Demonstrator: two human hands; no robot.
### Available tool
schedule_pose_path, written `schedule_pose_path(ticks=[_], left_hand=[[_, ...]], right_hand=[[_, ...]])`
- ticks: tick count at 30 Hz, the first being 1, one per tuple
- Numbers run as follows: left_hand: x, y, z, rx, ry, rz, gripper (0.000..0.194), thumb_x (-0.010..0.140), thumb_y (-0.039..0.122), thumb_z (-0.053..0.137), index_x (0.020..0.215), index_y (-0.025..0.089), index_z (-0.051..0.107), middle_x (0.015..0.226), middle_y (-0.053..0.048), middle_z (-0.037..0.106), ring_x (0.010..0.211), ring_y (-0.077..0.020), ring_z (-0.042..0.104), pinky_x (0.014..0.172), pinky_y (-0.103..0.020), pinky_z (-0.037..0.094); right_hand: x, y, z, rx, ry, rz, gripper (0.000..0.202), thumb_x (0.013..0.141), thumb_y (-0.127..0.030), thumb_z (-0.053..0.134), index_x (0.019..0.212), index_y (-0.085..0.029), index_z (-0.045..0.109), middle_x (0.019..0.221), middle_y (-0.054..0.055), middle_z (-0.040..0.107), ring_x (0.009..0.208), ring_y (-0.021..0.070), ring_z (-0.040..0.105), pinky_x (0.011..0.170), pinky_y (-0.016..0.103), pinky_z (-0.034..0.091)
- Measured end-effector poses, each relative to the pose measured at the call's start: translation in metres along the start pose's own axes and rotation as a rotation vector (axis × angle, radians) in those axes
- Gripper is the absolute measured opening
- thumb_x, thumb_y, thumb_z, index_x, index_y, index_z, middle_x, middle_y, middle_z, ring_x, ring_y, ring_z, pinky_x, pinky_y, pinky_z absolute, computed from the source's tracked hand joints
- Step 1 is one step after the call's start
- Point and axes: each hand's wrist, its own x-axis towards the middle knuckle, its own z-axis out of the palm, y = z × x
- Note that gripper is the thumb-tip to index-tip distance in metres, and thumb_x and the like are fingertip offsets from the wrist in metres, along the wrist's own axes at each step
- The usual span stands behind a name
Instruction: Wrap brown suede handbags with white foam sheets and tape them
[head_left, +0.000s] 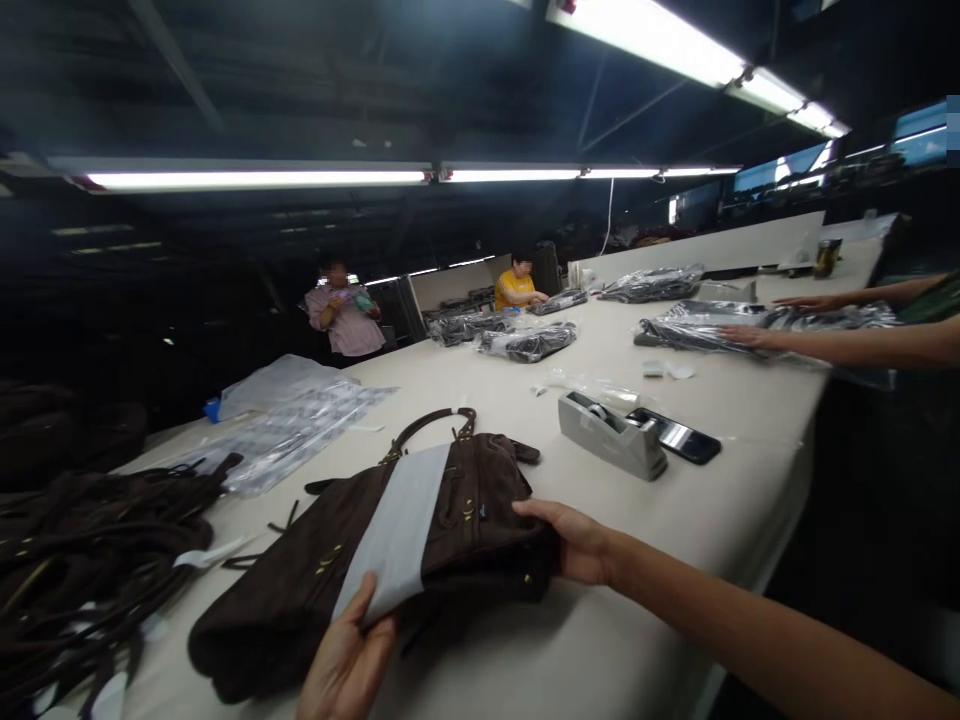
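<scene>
A dark brown handbag point(277, 590) lies tilted on the table in front of me, with brass-coloured fittings and a looped handle. Across its middle runs a pale grey-white band point(397, 510). My left hand point(349, 645) grips the bag's near edge at the band, thumb on top and the fingers partly hidden beneath. At the right end, my right hand point(577, 540) holds the bag, with its thumb on the upper face and the other fingers behind.
Beyond the bag are a grey tape dispenser point(611, 435) and a phone point(679, 437). Brown bags point(90, 560) are piled at left, near clear plastic bags point(300, 425). A co-worker's hands point(750, 337) rest on a wrapped bag at right. Two people work farther back.
</scene>
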Motion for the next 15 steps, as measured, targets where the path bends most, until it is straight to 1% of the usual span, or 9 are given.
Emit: schedule_pose_path(ticks=[2, 4, 6, 9, 11, 12, 13, 14, 15], left_hand=[[0.003, 0.002, 0.004, -0.017, -0.005, -0.018, 0.05, 0.088, 0.004, 0.049, 0.137, 0.009, 0.041, 0.098, -0.014, 0.069, 0.075, -0.018, 0.069, 0.078, -0.027, 0.059], [0.013, 0.007, 0.015, -0.009, -0.01, -0.012, 0.05, 0.087, 0.003, 0.049, 0.137, 0.007, 0.04, 0.102, -0.016, 0.068, 0.077, -0.0192, 0.07, 0.078, -0.028, 0.059], [0.027, 0.017, 0.034, 0.004, -0.024, 0.001, 0.05, 0.088, 0.003, 0.047, 0.137, 0.005, 0.039, 0.107, -0.019, 0.066, 0.082, -0.021, 0.07, 0.077, -0.029, 0.06], [0.051, 0.041, 0.077, -0.011, -0.082, 0.053, 0.048, 0.091, 0.007, 0.043, 0.139, 0.008, 0.037, 0.112, -0.017, 0.065, 0.094, -0.0218, 0.068, 0.08, -0.03, 0.059], [0.066, 0.053, 0.102, -0.036, -0.14, 0.115, 0.045, 0.094, 0.012, 0.042, 0.138, 0.013, 0.038, 0.113, -0.013, 0.065, 0.099, -0.0201, 0.066, 0.084, -0.03, 0.058], [0.074, 0.055, 0.109, -0.047, -0.166, 0.145, 0.043, 0.094, 0.013, 0.042, 0.137, 0.015, 0.04, 0.113, -0.011, 0.066, 0.101, -0.0193, 0.065, 0.086, -0.029, 0.057], [0.081, 0.052, 0.113, -0.054, -0.186, 0.166, 0.041, 0.095, 0.015, 0.042, 0.136, 0.016, 0.042, 0.113, -0.01, 0.066, 0.102, -0.0188, 0.065, 0.087, -0.029, 0.056], [0.088, 0.046, 0.111, -0.054, -0.196, 0.176, 0.04, 0.094, 0.014, 0.042, 0.134, 0.016, 0.044, 0.113, -0.01, 0.066, 0.103, -0.0187, 0.064, 0.089, -0.029, 0.055], [0.094, 0.036, 0.106, -0.047, -0.193, 0.174, 0.04, 0.094, 0.012, 0.042, 0.133, 0.015, 0.046, 0.113, -0.01, 0.066, 0.104, -0.0186, 0.064, 0.089, -0.03, 0.055]], right_hand=[[0.015, -0.008, -0.001, -0.035, 0.038, -0.095, 0.022, 0.069, -0.017, 0.065, 0.089, -0.01, 0.065, 0.078, 0.005, 0.069, 0.069, 0.0139, 0.062, 0.07, 0.025, 0.05], [0.036, -0.023, -0.001, -0.108, 0.05, -0.252, 0.036, 0.062, -0.008, 0.064, 0.098, -0.008, 0.065, 0.077, 0.005, 0.069, 0.069, 0.0141, 0.062, 0.07, 0.024, 0.049], [0.06, -0.049, 0.005, -0.159, 0.091, -0.402, 0.057, 0.059, -0.005, 0.063, 0.116, -0.009, 0.061, 0.085, 0.005, 0.07, 0.075, 0.0156, 0.063, 0.075, 0.026, 0.05], [0.1, -0.108, 0.023, -0.247, 0.176, -0.647, 0.075, 0.06, -0.005, 0.065, 0.134, -0.011, 0.05, 0.107, 0.007, 0.068, 0.092, 0.0181, 0.063, 0.09, 0.032, 0.049], [0.121, -0.147, 0.034, -0.403, 0.128, -0.881, 0.072, 0.062, -0.007, 0.065, 0.132, -0.014, 0.054, 0.119, 0.005, 0.064, 0.105, 0.0184, 0.059, 0.099, 0.033, 0.044], [0.128, -0.161, 0.036, -0.491, 0.079, -0.974, 0.067, 0.063, -0.007, 0.065, 0.13, -0.015, 0.057, 0.122, 0.004, 0.062, 0.111, 0.0181, 0.056, 0.102, 0.032, 0.042], [0.134, -0.17, 0.036, -0.579, 0.037, -1.025, 0.064, 0.065, -0.008, 0.064, 0.128, -0.016, 0.059, 0.125, 0.003, 0.061, 0.113, 0.0179, 0.055, 0.103, 0.031, 0.04], [0.137, -0.173, 0.031, -0.679, 0.02, -1.016, 0.061, 0.067, -0.008, 0.063, 0.127, -0.018, 0.06, 0.125, 0.002, 0.061, 0.114, 0.0175, 0.055, 0.102, 0.03, 0.041], [0.14, -0.169, 0.023, -0.789, 0.032, -0.952, 0.058, 0.069, -0.007, 0.061, 0.125, -0.019, 0.062, 0.123, 0.001, 0.062, 0.111, 0.0175, 0.057, 0.1, 0.03, 0.042]])
